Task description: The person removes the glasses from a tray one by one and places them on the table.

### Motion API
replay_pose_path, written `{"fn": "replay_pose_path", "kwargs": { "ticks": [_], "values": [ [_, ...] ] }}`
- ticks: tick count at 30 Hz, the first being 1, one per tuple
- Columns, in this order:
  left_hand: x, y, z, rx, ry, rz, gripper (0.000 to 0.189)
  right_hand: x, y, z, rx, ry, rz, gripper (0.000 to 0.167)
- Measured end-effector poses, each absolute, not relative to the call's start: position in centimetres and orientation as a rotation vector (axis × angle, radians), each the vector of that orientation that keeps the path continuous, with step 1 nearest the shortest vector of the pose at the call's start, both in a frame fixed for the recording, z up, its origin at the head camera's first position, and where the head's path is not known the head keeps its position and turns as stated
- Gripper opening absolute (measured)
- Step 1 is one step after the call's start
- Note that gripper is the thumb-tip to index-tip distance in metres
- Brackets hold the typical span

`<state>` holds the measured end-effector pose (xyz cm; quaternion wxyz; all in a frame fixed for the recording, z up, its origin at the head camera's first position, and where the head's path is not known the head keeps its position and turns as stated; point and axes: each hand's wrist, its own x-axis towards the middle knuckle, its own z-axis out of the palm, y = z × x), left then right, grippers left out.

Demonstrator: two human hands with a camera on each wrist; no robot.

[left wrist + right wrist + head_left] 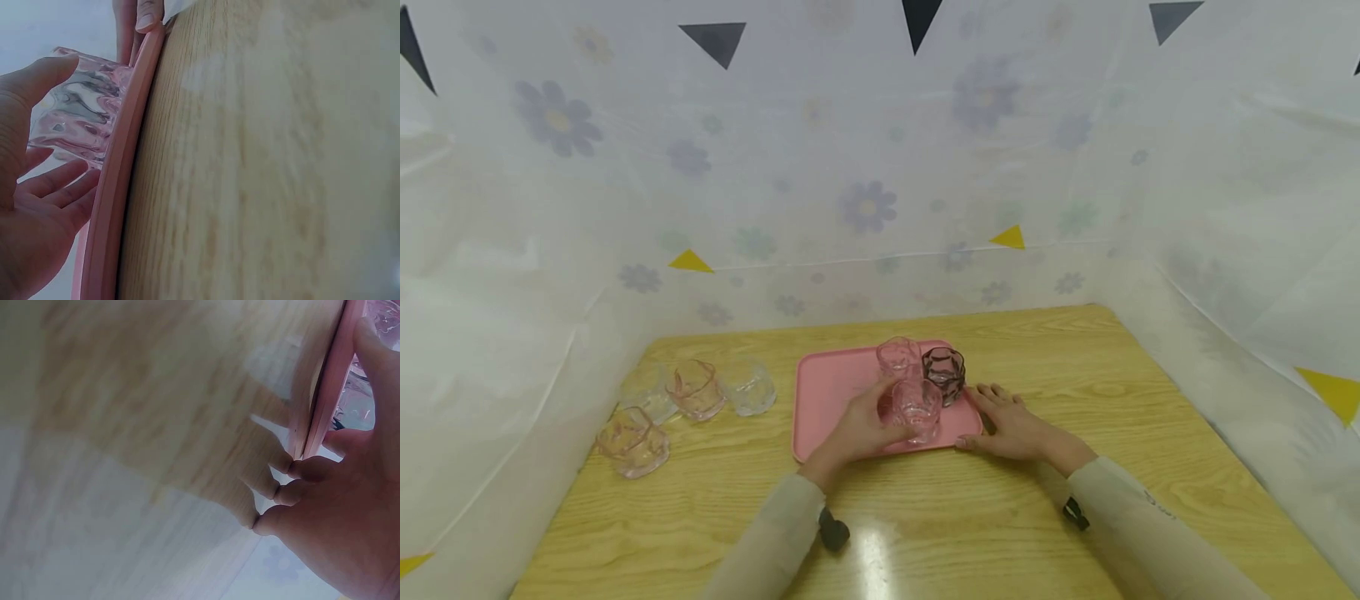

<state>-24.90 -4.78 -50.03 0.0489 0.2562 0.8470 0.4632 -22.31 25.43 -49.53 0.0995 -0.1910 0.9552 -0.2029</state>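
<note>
A pink tray [835,400] lies on the wooden table with three glasses at its right side. My left hand [865,425] reaches in over the front edge and holds a clear pink glass [917,410] upright, thumb on its near side, other fingers at its left and far side. Behind this stands another pink glass [898,354], and a dark smoky glass [944,375] is at the right. My right hand [1017,427] rests at the tray's right edge, fingers spread on the table, its thumb at the front corner. In the right wrist view, the fingertips [265,524] touch the tabletop.
Left of the tray several glasses stand grouped: a pink glass [634,443] nearest, a second pink glass [696,390] farther back, and clear glasses [750,387] beside them. White patterned sheeting [865,283] encloses the table at the back and both sides.
</note>
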Motion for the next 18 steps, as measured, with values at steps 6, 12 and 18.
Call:
{"fn": "replay_pose_path", "kwargs": {
  "ticks": [6,12,18],
  "values": [
    [-24.95,-4.53,-50.17,0.751,2.562,1.434,0.097,-22.43,25.52,-49.73,-0.565,2.821,-0.598,0.103],
    [-24.99,-4.41,-50.0,0.756,2.561,1.43,0.095,-22.44,25.48,-49.66,-0.567,2.824,-0.599,0.102],
    [-24.79,-4.39,-49.74,0.744,2.554,1.436,0.094,-22.29,25.47,-49.55,-0.564,2.826,-0.604,0.102]
  ]
}}
